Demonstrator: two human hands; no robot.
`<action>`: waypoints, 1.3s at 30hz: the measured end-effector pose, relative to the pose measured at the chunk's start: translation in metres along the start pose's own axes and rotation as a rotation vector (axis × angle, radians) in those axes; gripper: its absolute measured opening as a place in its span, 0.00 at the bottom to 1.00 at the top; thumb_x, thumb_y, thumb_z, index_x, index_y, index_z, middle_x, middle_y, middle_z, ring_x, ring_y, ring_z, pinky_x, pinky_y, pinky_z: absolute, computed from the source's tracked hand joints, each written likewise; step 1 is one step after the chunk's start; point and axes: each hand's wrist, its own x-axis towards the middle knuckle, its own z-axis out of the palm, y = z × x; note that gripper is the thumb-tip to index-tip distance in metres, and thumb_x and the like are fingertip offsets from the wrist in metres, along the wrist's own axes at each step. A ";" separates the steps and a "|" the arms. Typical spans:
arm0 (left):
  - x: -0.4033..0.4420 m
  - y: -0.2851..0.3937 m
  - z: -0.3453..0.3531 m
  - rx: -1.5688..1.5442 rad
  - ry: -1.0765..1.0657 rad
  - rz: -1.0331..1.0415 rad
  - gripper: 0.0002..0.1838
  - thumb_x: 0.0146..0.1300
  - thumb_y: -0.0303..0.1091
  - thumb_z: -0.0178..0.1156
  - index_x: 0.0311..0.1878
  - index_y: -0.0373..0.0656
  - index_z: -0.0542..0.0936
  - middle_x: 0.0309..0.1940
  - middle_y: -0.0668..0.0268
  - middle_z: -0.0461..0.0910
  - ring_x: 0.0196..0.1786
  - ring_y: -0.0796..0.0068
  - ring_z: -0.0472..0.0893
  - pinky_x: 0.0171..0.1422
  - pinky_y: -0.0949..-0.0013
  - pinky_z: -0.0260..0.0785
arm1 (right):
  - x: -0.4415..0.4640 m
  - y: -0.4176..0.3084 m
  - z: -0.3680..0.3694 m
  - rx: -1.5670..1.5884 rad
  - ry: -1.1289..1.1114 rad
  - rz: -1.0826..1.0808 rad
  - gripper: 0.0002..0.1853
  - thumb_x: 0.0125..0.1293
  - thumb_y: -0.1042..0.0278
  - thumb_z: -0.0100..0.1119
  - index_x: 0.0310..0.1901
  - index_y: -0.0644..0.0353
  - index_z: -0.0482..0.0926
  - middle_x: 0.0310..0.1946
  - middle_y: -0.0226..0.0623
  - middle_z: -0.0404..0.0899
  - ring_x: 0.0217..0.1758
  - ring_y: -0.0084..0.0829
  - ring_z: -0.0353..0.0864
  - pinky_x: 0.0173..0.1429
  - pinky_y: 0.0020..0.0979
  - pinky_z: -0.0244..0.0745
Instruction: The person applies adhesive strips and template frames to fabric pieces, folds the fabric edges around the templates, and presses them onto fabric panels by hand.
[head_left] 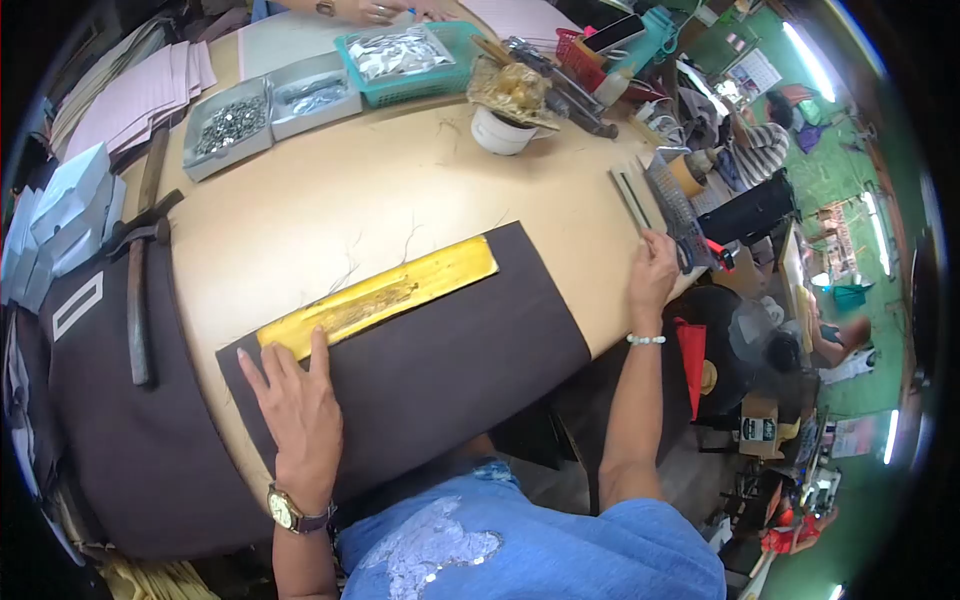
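Observation:
A dark brown sheet of cloth or leather (pixel 480 340) lies on the table in front of me, with a long yellow bar or board (pixel 440 268), brown-stained along its middle, along its far edge. My left hand (pixel 298 410) is open, its spread fingertips resting on the yellow board's left end and the dark sheet beside it. On the right, my right hand (pixel 655 270) is closed around the near end of a narrow, pale strip with a dark line along it (pixel 630 200); its exact kind I cannot make out.
A bin of small metal parts (pixel 232 130), a teal basket (pixel 400 85) and a white bowl (pixel 500 132) stand at the back. Hammers (pixel 140 300) lie left on dark material with a white rectangular frame (pixel 78 307). Another person's hands (pixel 385 10) show at the far edge.

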 end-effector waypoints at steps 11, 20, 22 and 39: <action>0.001 0.002 -0.003 0.014 -0.026 -0.014 0.26 0.55 0.24 0.53 0.61 0.43 0.74 0.40 0.51 0.71 0.55 0.52 0.70 0.69 0.43 0.55 | 0.018 0.062 -0.010 0.013 -0.122 0.107 0.10 0.54 0.70 0.65 0.35 0.67 0.83 0.34 0.43 0.80 0.36 0.37 0.80 0.45 0.34 0.74; 0.002 0.000 -0.007 -0.002 -0.046 -0.012 0.24 0.59 0.24 0.52 0.61 0.43 0.73 0.38 0.53 0.70 0.51 0.53 0.71 0.67 0.44 0.56 | 0.043 0.091 -0.021 0.118 -0.374 0.237 0.12 0.54 0.67 0.68 0.38 0.65 0.85 0.34 0.44 0.83 0.37 0.35 0.83 0.44 0.31 0.76; 0.002 -0.001 -0.007 0.003 -0.034 0.000 0.24 0.60 0.24 0.52 0.61 0.43 0.73 0.37 0.54 0.70 0.50 0.54 0.71 0.67 0.45 0.57 | 0.043 0.077 -0.026 0.050 -0.392 0.184 0.12 0.53 0.66 0.69 0.37 0.64 0.85 0.34 0.44 0.83 0.37 0.34 0.83 0.43 0.31 0.76; 0.006 -0.002 -0.011 0.013 -0.083 0.009 0.24 0.57 0.25 0.54 0.60 0.44 0.74 0.36 0.55 0.72 0.49 0.56 0.72 0.66 0.46 0.58 | 0.038 0.054 -0.024 -0.189 -0.336 0.047 0.10 0.51 0.70 0.68 0.34 0.64 0.82 0.35 0.44 0.81 0.37 0.40 0.82 0.44 0.37 0.75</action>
